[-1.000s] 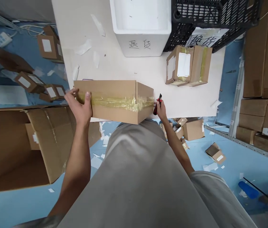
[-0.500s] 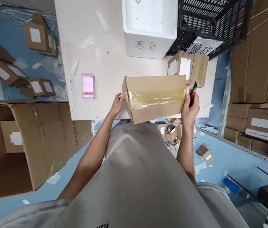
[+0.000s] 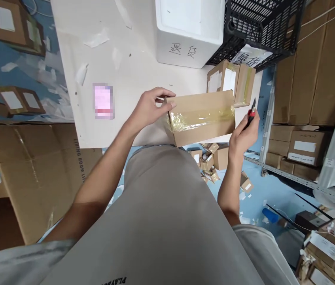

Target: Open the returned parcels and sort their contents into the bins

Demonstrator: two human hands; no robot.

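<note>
A long cardboard box point(image 3: 203, 116) sealed with clear yellowish tape lies on the near edge of the white table point(image 3: 125, 79). My left hand point(image 3: 149, 107) curls over the box's left end, fingers gripping its top corner. My right hand point(image 3: 242, 134) is just off the box's right end, closed around a red and black utility knife point(image 3: 250, 114) whose blade points up and away.
A white foam bin point(image 3: 189, 29) and a black plastic crate point(image 3: 262, 23) stand at the table's far side, with a small taped box point(image 3: 231, 81) in front of them. A large open carton point(image 3: 27, 174) sits left. Stacked cartons point(image 3: 300, 79) fill shelves at right. Small boxes litter the blue floor.
The box has been turned and slid to the right along the table edge. My left hand moved from its left end to gripping the top corner; the knife hand drew off to the right.
</note>
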